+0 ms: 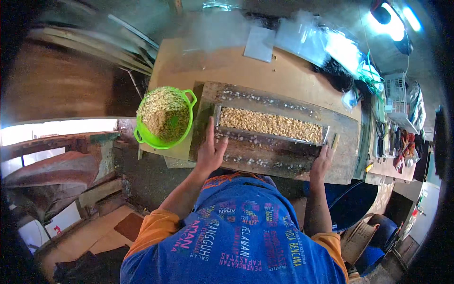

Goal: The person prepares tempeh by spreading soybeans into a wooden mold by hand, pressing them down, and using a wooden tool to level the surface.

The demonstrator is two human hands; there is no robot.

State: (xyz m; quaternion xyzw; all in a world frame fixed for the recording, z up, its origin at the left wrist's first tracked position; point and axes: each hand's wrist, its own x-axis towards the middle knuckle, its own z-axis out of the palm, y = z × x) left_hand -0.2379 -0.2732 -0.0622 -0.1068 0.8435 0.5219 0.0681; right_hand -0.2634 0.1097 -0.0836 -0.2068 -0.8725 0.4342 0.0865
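Pale soybean-like beans (269,124) fill a long, narrow rectangular frame (273,138) in an even layer. The frame lies on a worn wooden board (248,170) dotted with whitish bits. At the frame's left end rests my left hand (211,151), its forefinger along the end and its thumb apart. My right hand (322,161) is at the frame's right end, fingertips near the corner, beside a small wooden stick (335,142). Whether either hand grips the frame is not clear. A green plastic colander (156,141) with more beans stands left of the board.
The board lies on a large tan table (212,67). Clear plastic sheets (260,44) and a black plastic bag (335,76) are at its far side. A white wire rack (395,92) is at the right, with blue drums (385,230) below. Steam or haze blurs the top.
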